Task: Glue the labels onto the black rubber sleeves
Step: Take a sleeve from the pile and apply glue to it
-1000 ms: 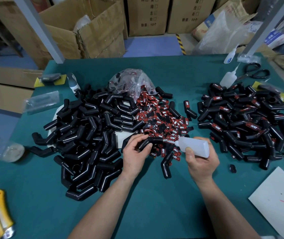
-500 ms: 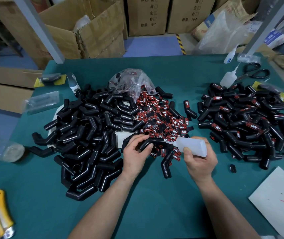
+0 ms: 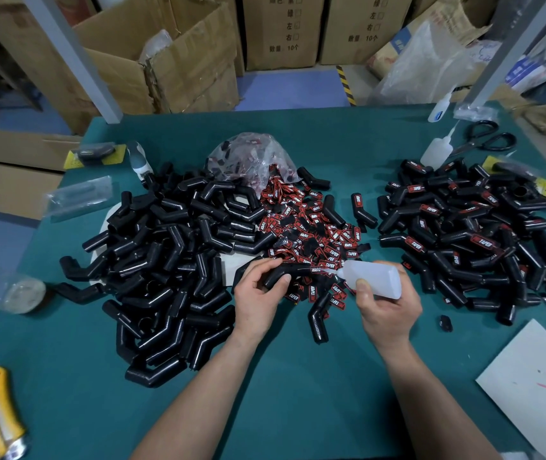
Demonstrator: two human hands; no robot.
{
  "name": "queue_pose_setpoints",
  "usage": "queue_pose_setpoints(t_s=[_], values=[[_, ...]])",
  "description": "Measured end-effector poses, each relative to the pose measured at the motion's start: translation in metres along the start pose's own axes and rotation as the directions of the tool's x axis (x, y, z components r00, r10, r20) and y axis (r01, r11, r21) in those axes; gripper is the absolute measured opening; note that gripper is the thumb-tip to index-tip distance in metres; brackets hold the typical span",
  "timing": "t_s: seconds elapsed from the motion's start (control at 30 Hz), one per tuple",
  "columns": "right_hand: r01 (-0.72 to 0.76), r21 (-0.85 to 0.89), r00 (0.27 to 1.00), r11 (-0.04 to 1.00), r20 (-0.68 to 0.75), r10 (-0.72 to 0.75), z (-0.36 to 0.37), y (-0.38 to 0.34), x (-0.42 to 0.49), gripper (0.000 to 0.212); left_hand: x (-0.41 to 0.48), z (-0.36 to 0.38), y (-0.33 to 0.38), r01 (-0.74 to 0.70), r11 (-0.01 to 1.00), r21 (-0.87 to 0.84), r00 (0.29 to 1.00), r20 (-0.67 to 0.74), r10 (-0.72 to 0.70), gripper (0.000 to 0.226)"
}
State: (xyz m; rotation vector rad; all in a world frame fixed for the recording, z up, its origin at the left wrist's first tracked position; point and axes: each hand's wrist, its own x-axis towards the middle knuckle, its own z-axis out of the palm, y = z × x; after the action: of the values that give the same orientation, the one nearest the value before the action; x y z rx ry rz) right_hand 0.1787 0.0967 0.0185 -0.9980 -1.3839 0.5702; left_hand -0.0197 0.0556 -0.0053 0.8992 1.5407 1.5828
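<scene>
Label heap (image 3: 308, 227): red-and-black, spread mid-desk (image 3: 298, 376), and taken as the landmark.
Left hand (image 3: 258, 293): its grip is wrapped round one bent sleeve (image 3: 286, 271), held at the heap's near edge.
Right hand (image 3: 387, 310): its grip is closed on the glue bottle (image 3: 373, 279), just right of that near edge, with the thumb pressed on the bottle's side.
Nozzle (image 3: 334, 273): laid sideways and pointed left at the held sleeve's end, where a label (image 3: 318, 269) is seen. Contact cannot be told.
Plain sleeves (image 3: 172, 260): piled left of the heap.
Labelled sleeves (image 3: 470, 234): piled right of the heap.
Bag (image 3: 248, 157): seen behind the heap, clear and crumpled.
Loose sleeve (image 3: 318, 318): laid in front of the heap, between the hands.
</scene>
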Motion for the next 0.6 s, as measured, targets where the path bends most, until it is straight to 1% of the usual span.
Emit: queue_pose_setpoints(t_s=[0.23, 0.33, 0.43, 0.5, 0.6], values=[[0.028, -0.011, 0.999, 1.0, 0.028, -0.028, 0.0023, 0.0009, -0.0024, 0.023, -0.0003, 0.0, 0.0001, -0.006, 1.0, 0.008, 1.0, 0.002, 0.006, 0.051], [0.032, -0.006, 0.999, 0.999, 0.017, -0.031, 0.0009, 0.0029, -0.0011, 0.023, 0.0, -0.0003, 0.0002, -0.006, 1.0, 0.007, 1.0, 0.0, 0.006, 0.049], [0.046, -0.009, 0.999, 0.999, -0.01, -0.046, -0.0001, 0.0033, -0.0005, 0.022, -0.0003, -0.0007, 0.001, -0.003, 1.0, 0.01, 1.0, -0.001, 0.003, 0.043], [0.0, 0.008, 0.999, 1.0, -0.037, 0.0, -0.0006, 0.0023, 0.0001, 0.02, -0.0004, -0.001, 0.0013, 0.005, 1.0, 0.005, 1.0, -0.003, -0.005, 0.04], [-0.153, 0.125, 0.986, 0.98, -0.048, 0.16, -0.0003, -0.005, 0.0031, 0.024, -0.0002, -0.001, 0.0016, 0.018, 1.0, 0.008, 1.0, -0.008, -0.018, 0.036]])
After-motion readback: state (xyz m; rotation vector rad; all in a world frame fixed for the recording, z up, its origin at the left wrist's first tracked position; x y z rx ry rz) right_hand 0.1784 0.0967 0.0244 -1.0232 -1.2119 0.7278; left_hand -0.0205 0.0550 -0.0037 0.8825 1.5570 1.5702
